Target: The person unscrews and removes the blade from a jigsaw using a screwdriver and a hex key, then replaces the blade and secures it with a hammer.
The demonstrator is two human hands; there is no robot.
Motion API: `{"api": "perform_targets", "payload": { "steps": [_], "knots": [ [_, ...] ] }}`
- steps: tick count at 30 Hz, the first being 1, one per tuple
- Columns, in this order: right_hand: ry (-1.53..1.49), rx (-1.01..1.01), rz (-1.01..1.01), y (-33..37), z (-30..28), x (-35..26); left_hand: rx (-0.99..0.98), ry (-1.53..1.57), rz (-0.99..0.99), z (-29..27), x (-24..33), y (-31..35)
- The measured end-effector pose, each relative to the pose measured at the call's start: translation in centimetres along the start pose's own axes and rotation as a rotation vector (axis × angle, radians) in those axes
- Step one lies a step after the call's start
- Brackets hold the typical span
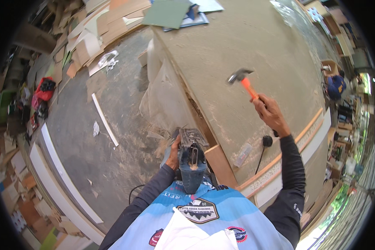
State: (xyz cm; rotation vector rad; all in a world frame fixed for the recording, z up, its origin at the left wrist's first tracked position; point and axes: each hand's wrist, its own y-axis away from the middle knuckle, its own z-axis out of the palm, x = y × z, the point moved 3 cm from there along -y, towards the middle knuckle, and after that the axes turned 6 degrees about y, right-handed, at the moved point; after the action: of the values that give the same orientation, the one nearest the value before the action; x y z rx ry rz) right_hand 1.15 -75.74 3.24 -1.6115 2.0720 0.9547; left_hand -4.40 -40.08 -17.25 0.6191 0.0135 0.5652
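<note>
R. hand [271, 113] gripping orange-handled claw hammer [242, 80] above workbench [246, 46]; L. hand [173, 153] clasped on blue jigsaw [191, 160] at bench edge.

Left arm bent close to the torso, dark sleeve, forearm rising from lower centre; left hand [173, 153] curled shut against the side of something held at chest level. Right arm extended forward and up on the right, elbow slightly bent, dark sleeve to the wrist; right hand [270, 113] raised, fist closed in a grip, knuckles outward.
</note>
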Motion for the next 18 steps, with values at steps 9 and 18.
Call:
{"api": "perform_targets", "payload": {
  "steps": [9,18],
  "knots": [
    [0.003,0.140,-0.043,9.0,-3.4,-8.2,-0.226,-0.022,-0.066,3.1,-1.5,-0.1],
    [0.001,0.230,-0.003,10.6,-4.2,-6.2,-0.254,-0.032,-0.085,3.0,-2.2,0.8]
  ]
}}
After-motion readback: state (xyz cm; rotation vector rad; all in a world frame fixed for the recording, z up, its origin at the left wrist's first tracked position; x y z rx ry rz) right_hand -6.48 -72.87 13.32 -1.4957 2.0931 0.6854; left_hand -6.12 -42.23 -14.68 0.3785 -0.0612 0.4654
